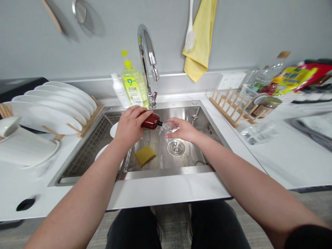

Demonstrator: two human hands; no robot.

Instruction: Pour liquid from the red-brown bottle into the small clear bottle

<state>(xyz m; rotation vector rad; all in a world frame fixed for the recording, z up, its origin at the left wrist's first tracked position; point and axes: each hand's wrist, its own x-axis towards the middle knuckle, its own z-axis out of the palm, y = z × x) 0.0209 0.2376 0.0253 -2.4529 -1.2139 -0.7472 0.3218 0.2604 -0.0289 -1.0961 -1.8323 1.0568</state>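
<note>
Over the sink (166,173), my left hand (131,126) is wrapped round a dark reddish-brown bottle (151,121). The bottle lies on its side, its black neck pointing right. My right hand (181,128) grips a clear, see-through object (167,128), perhaps glass or plastic, right at the bottle's neck. Fingers and reflections hide its exact shape. Below, a yellow sponge (144,155) rests in the basin left of the drain (176,147). White dishes (114,129) sit in the wire rack, partly behind my left arm.
A chrome faucet (147,52) rises behind the sink, beside a yellow-green dish soap bottle (133,83) and a white bottle (120,90). White plates (55,107) stand in a wooden rack at left. On the right are an unfilled wooden rack (233,105) and a jar (267,107).
</note>
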